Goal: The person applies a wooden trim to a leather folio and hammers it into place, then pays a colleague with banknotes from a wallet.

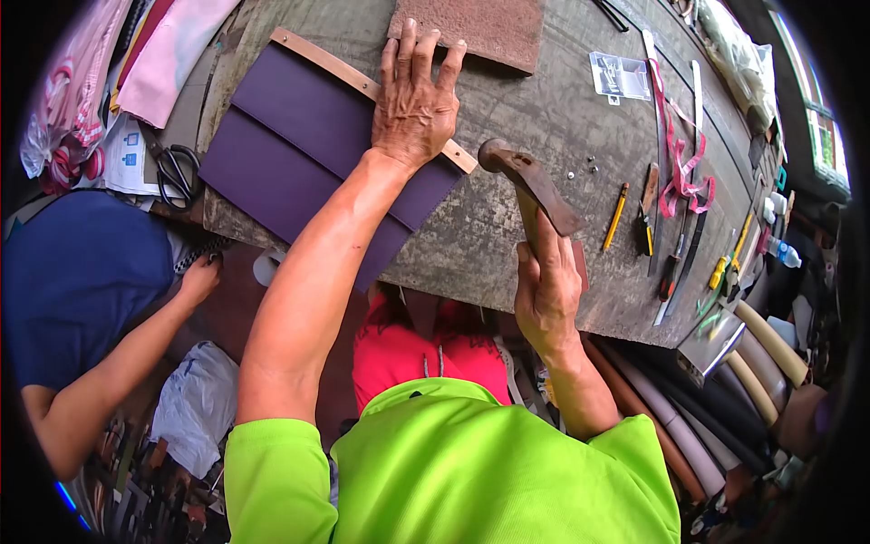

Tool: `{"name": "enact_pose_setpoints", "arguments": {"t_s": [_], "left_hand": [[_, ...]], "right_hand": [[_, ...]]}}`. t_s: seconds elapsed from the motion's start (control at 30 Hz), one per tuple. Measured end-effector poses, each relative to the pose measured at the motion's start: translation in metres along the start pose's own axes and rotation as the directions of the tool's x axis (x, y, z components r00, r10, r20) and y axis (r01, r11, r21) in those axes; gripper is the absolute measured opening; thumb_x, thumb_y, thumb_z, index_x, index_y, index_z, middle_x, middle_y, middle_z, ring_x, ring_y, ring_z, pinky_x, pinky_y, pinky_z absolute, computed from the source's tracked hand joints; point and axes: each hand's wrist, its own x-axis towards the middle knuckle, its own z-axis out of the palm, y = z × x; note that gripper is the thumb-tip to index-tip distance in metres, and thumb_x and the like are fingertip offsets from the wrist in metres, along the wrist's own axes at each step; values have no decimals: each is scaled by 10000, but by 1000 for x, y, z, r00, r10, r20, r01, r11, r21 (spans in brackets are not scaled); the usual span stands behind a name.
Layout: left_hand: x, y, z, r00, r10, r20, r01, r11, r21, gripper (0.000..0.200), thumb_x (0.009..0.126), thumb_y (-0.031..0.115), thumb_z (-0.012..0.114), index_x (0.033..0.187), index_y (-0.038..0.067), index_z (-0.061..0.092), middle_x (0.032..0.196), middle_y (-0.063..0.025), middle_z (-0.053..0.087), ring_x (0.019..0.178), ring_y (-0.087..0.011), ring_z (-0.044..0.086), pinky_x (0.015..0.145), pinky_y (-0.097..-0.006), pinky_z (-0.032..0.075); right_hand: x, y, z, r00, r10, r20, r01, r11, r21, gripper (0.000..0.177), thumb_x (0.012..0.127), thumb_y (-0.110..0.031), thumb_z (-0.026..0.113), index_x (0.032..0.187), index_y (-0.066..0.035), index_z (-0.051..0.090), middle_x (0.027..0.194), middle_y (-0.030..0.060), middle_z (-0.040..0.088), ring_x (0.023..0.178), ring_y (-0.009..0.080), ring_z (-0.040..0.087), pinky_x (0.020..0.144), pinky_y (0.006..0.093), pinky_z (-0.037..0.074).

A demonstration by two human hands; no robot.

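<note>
A purple folded panel (308, 145) lies at the table's left front, partly over its edge. Along its far side runs a light wooden strip (326, 62) with small metal studs. My left hand (417, 104) rests across this strip, fingers spread flat, fingertips touching the edge of a reddish-brown slab (480, 32). To the right, my right hand (550, 290) is closed round the handle of a hammer (535, 186), whose rusty head is raised beside the strip's right end. Small metal pieces (592, 164) lie right of the hammer.
Scissors (177, 172) lie at the left. A pencil (616, 218), cutter (646, 222), screwdriver (669, 276), pink tape (675, 177) and clear plastic box (621, 77) are on the table (480, 263). Another person's arm (127, 372) is at left. Rolled material (770, 344) stands lower right.
</note>
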Motion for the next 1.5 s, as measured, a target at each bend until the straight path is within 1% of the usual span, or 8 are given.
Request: {"name": "enact_pose_setpoints", "arguments": {"t_s": [0.17, 0.37, 0.47, 0.63, 0.77, 1.23, 1.37, 1.5], "left_hand": [[-3, 2, 0, 1000, -6, 9, 6, 1000, 0, 688, 844, 62, 638, 1492, 154, 424, 1443, -155, 423, 1466, -414, 308, 1202, -563, 261], [-3, 0, 2, 1000, -16, 25, 16, 1000, 14, 674, 854, 80, 622, 1494, 157, 424, 1429, -151, 442, 1461, -403, 321, 1200, -555, 262], [-1, -2, 2, 999, -18, 41, 16, 999, 35, 678, 856, 82, 615, 1500, 156, 418, 1435, -154, 440, 1460, -402, 322, 1199, -553, 263], [0, 0, 3, 997, -28, 67, 25, 999, 46, 694, 857, 86, 611, 1515, 158, 403, 1448, -160, 429, 1461, -408, 316, 1198, -557, 263], [-1, 2, 4, 995, -33, 90, 28, 998, 52, 698, 866, 96, 608, 1526, 165, 391, 1464, -166, 415, 1470, -421, 298, 1207, -571, 251], [-1, 2, 4, 984, -63, 168, 48, 995, 90, 747, 877, 119, 615, 1569, 197, 342, 1560, -183, 341, 1491, -452, 253, 1226, -599, 202], [4, 0, 2, 986, -54, 155, 42, 996, 81, 744, 872, 112, 608, 1565, 193, 351, 1563, -176, 342, 1496, -447, 245, 1226, -599, 203], [1, 1, 2, 987, -65, 145, 57, 997, 54, 744, 865, 101, 602, 1562, 189, 357, 1563, -168, 344, 1497, -442, 245, 1227, -599, 204]], "right_hand": [[-10, 13, 22, 985, 74, 154, -65, 996, -61, 607, 883, 37, 660, 1453, -76, 486, 995, 168, 588, 756, 355, 635, 565, 454, 513], [-13, 1, 11, 999, 23, 27, -23, 1000, 2, 628, 920, 85, 600, 1509, -64, 444, 1040, 201, 620, 882, 388, 645, 720, 426, 530], [-13, 2, 20, 955, 203, 217, -202, 979, -30, 602, 932, 79, 580, 1502, -57, 445, 1071, 214, 624, 862, 408, 641, 729, 441, 528], [-9, 3, 18, 999, 45, 15, -46, 998, 53, 658, 955, -45, 617, 1556, -180, 386, 962, 143, 576, 756, 361, 624, 606, 475, 509], [-7, 9, 22, 973, 154, 172, -149, 988, -39, 700, 952, -14, 607, 1582, -170, 344, 916, 157, 558, 736, 372, 599, 606, 476, 496], [-9, 5, 22, 992, 119, 41, -122, 989, 88, 733, 944, -13, 608, 1592, -199, 320, 923, 160, 552, 737, 379, 607, 617, 498, 495], [-3, 4, 17, 968, 165, 191, -168, 986, -1, 750, 931, 20, 602, 1593, -187, 318, 909, 154, 559, 721, 370, 599, 592, 478, 498], [-12, 9, 22, 993, 96, 68, -98, 995, 30, 741, 928, 15, 607, 1586, -184, 328, 923, 149, 556, 728, 362, 607, 588, 480, 506]]}}
